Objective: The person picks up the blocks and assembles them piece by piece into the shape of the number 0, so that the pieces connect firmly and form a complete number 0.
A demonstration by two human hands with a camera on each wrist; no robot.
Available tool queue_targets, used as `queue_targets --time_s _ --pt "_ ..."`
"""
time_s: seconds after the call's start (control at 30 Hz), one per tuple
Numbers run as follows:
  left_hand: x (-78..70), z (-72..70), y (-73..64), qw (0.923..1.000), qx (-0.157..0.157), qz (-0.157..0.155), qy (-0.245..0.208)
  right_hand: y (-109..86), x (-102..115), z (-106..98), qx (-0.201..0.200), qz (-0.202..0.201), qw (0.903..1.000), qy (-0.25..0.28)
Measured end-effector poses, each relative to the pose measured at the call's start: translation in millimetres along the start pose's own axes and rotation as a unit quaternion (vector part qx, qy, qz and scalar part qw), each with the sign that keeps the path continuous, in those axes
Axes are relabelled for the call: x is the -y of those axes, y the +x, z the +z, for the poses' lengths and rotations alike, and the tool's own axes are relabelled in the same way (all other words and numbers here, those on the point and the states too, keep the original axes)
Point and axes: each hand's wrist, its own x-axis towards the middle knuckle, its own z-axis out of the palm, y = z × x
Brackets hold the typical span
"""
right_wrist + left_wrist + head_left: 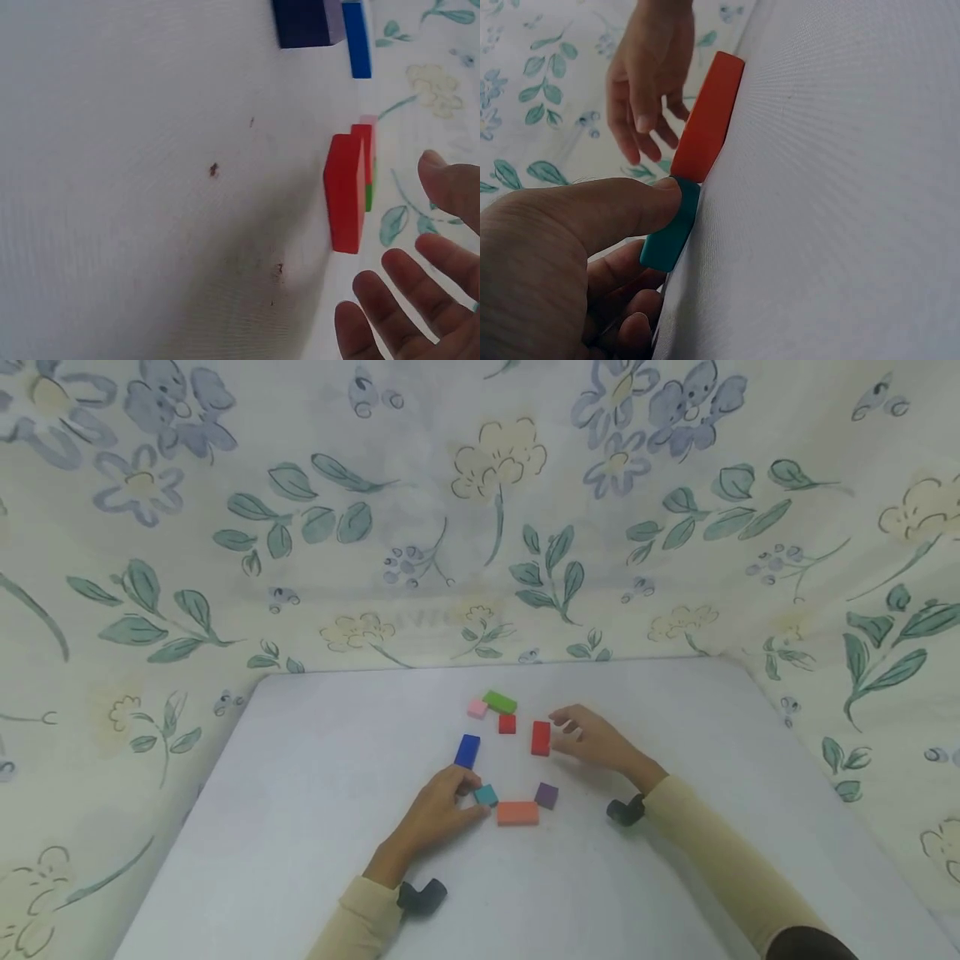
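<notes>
Teal block (487,796) in left hand (433,810)

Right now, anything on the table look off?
Yes: small reddish-brown specks mark the white tabletop near the long red block, in the right wrist view. They stand out against the white; can't tell what they are.

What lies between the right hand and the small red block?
The longer red block lies between the right hand and the small one, in the head view.
</notes>
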Motion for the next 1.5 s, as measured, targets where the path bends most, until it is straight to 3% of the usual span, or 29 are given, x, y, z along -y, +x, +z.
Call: queue_targets --time_s 0.3,0.63,1.5 --pt "1.2 1.0 -2.2 1.0000 -0.002 -0.004 0.001 14.5 -1.6 10.1 0.024 0.043 0.9972 -0.057" --pt "-0.3 0.1 0.2 1.0000 -0.002 0.000 0.003 20.7 -6.2 10.4 0.034 0.006 0.9930 -0.113" --pt "2.0 1.9 0.0 0.9999 -0.004 0.007 0.006 22.4 -5.6 11.4 0.050 0.011 0.9908 -0.125"
